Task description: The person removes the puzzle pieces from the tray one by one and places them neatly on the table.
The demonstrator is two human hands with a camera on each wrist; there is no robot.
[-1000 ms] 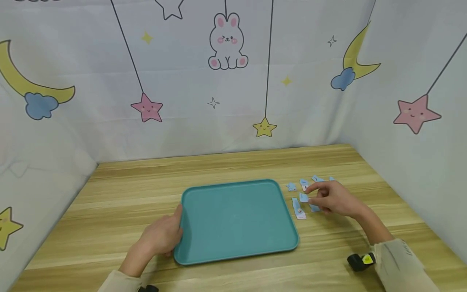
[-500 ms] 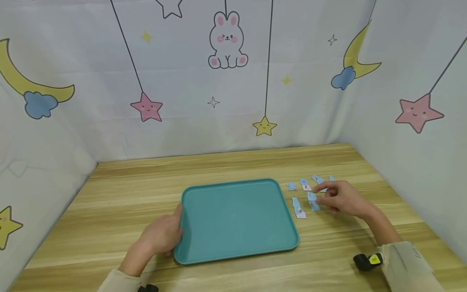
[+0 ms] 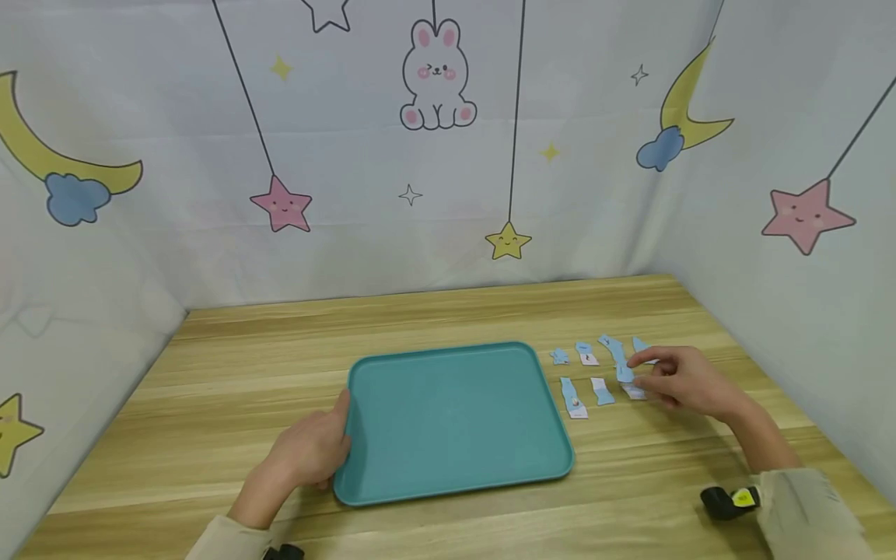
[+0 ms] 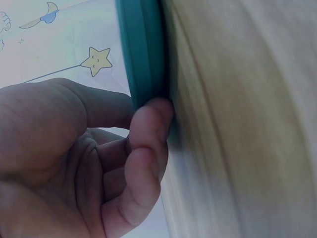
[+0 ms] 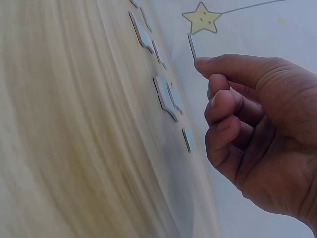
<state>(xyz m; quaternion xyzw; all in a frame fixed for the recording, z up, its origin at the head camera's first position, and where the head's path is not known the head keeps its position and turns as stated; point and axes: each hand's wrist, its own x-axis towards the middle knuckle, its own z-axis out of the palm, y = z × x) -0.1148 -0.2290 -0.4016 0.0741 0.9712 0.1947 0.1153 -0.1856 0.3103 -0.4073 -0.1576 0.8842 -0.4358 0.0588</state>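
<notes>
My left hand (image 3: pixel 311 449) grips the left edge of a flat teal tray (image 3: pixel 455 420). In the left wrist view the thumb is at the tray's rim (image 4: pixel 141 54) and curled fingertips are against its underside. Over on the right, my right hand (image 3: pixel 682 381) pinches a thin light blue puzzle piece (image 3: pixel 625 375) between thumb and index finger. The right wrist view shows this held piece (image 5: pixel 192 45) edge-on, raised off the table, with the other fingers curled below. Just under it lies a whitish-blue piece (image 3: pixel 635 391), partly overlapped.
Several similar irregular pieces lie flat right of the tray, among them a small one (image 3: pixel 559 356), a long one (image 3: pixel 574 398) and a short one (image 3: pixel 602 391). Another piece (image 3: pixel 640 344) is half behind the right hand. A printed white curtain (image 3: pixel 350 264) borders the wooden table (image 3: pixel 210 373).
My right hand has carried the pinched puzzle piece rightward, from beside the tray to over the pieces farther right. The left hand and tray have stayed in place.
</notes>
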